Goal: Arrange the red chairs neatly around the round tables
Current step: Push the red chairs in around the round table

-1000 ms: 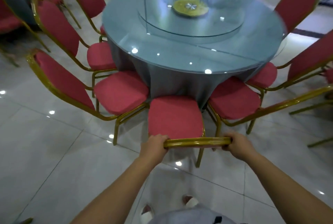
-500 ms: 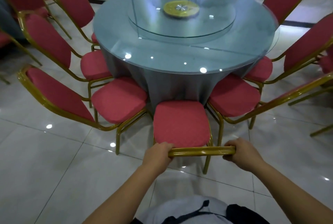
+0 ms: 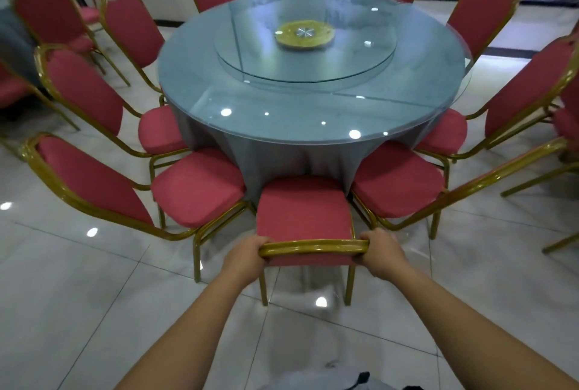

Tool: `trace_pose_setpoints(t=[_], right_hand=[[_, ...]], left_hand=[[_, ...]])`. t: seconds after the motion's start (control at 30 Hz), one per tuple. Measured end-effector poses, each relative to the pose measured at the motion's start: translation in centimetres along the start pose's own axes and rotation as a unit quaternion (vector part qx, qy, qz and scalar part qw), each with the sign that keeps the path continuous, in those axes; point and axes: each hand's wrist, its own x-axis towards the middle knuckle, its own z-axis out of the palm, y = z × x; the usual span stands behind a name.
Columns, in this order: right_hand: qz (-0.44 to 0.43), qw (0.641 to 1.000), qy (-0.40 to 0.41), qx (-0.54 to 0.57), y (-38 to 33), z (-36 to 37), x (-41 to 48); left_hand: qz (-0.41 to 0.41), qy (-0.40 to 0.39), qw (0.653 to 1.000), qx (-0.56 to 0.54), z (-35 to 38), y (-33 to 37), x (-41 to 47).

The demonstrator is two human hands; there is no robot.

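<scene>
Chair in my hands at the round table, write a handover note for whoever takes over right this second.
Left hand: grips the left end of the gold top rail.
Right hand: grips the right end.
Chair: seat front at the grey cloth of the round table, between the left neighbour and right neighbour.
Done: chairs ring the table, seats facing in.
Left: probably square this chair, let go, then check the chairs at the right edge.
</scene>
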Motion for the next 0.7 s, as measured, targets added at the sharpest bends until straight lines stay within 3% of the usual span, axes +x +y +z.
trace_pose_setpoints(t=[0.17,0.7], right_hand=[[-0.025,1.0,-0.003,-0.018,1.0,0.2,0.4],[-0.089,0.993,-0.076,-0.003,4.6,-2.5,0.9]], left_hand=[[-0.044,0.0,0.999,0.023,0.1,0.7,-0.2],[-0.075,0.02,0.997,0.022,1.6,3.5,-1.7]])
